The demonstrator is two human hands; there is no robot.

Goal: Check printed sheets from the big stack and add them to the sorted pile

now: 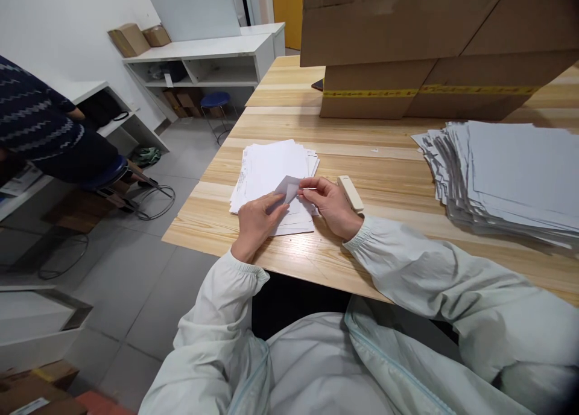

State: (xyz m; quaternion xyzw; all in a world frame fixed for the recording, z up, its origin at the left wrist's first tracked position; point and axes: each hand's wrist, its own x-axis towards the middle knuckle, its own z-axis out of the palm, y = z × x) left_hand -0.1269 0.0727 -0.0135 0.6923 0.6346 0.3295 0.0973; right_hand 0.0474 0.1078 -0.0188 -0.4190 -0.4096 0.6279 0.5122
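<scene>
Both my hands are closed on a small piece of white paper (288,187), which is tilted up and looks folded. My left hand (257,221) pinches its near left side between thumb and fingers. At its right edge, the thumb and fingertips of my right hand (332,204) press together. Beneath lies a stack of white sheets (266,164), loosely squared, with some print along its left side. A cream stapler-like block (350,193) rests on the wooden table just right of my right hand. Its exact kind is unclear.
A thick, uneven pile of paper (520,174) lies on the table (380,155) at right. Large cardboard boxes (375,89) with yellow tape stand behind. A person (40,113) sits on a stool at far left. The table's left edge drops to a tiled floor.
</scene>
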